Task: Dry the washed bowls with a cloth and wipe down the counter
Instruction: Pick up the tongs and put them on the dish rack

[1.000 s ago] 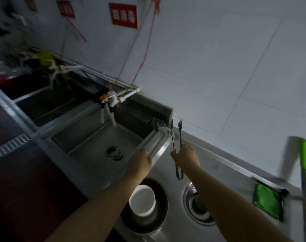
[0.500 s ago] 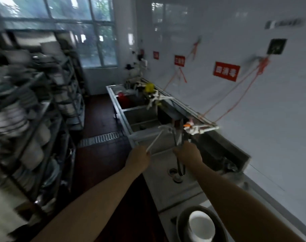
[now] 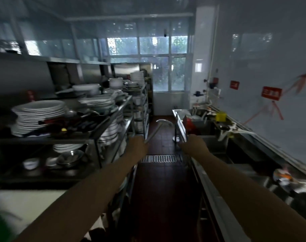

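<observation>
Both arms stuck out down a dim kitchen aisle
Left hand [image 3: 138, 145] gripped a pale ladle [image 3: 155, 128]; right hand [image 3: 194, 144] held something blurry, plates [image 3: 38, 110] stacked left.

Steel rack [image 3: 113, 109] bears stacked white plates [image 3: 38, 112].

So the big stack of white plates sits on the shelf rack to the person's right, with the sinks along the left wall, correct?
Not quite: the sides are swapped. The head view shows the stack of white plates on the shelf rack to the person's left, and the sinks along the right wall.
</observation>
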Tool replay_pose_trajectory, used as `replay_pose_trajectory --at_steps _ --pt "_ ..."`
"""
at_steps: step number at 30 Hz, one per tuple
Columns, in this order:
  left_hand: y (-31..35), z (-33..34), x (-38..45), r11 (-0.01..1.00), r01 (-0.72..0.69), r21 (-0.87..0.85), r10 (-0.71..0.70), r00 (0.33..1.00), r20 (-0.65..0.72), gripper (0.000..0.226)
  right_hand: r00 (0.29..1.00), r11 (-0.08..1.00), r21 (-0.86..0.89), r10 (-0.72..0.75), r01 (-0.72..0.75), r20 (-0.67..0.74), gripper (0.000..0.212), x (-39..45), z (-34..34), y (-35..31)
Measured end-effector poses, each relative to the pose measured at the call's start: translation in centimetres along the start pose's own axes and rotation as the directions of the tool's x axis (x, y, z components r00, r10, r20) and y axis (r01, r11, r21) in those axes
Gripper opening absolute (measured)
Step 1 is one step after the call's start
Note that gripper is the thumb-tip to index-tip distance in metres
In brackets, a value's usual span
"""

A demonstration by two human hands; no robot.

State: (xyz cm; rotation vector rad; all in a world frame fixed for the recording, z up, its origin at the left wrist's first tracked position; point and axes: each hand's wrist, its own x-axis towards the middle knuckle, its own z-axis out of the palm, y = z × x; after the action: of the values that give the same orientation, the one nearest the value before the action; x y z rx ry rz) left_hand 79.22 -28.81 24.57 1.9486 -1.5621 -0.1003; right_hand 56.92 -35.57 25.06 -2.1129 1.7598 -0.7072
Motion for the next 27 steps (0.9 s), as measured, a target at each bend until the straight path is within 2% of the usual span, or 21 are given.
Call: replay_pose_trajectory --at_steps 6,9,12,16,18,20,23,27 --pt "-5.2 -8.0 6.4 0.996 0.081 0.033 -0.077 0.991 -0.107 0.02 0.983 0.984 -0.01 -0.18 0.18 0.026 0.048 6.9 1.3 -10.3" --pt "-7.7 -10.3 9.8 0.987 0.136 0.082 -0.123 0.981 -0.15 0.028 0.963 0.967 0.035 -0.255 0.253 0.086 0.045 11.1 2.8 -14.3" --pt "-9.9 -12.5 12.6 0.97 0.19 0.152 -0.159 0.969 -0.191 0.034 0.924 0.932 0.087 -0.36 0.351 0.128 0.044 14.9 4.5 -18.0" --pt "-12.7 -15.0 14.8 0.933 0.295 0.208 -0.235 0.934 -0.268 0.027 0.858 0.874 0.133 -0.485 0.468 0.17 0.049 18.7 6.6 -21.8" --pt "-14.4 -16.1 15.8 0.91 0.358 0.208 -0.29 0.91 -0.295 0.029 0.826 0.853 0.146 -0.522 0.501 0.214 0.044 20.4 7.6 -23.4" --pt "-16.0 -17.2 17.1 0.883 0.426 0.197 -0.354 0.88 -0.316 0.031 0.817 0.85 0.172 -0.526 0.497 0.236 0.031 22.3 8.7 -25.1" --pt "-18.6 -18.4 18.7 0.846 0.499 0.188 -0.417 0.838 -0.351 0.036 0.814 0.849 0.165 -0.528 0.502 0.24 0.039 24.3 10.6 -27.6" --pt "-21.3 -19.4 20.9 0.818 0.53 0.223 -0.442 0.828 -0.345 0.049 0.792 0.84 0.123 -0.54 0.528 0.286 0.047 25.7 13.3 -30.7"
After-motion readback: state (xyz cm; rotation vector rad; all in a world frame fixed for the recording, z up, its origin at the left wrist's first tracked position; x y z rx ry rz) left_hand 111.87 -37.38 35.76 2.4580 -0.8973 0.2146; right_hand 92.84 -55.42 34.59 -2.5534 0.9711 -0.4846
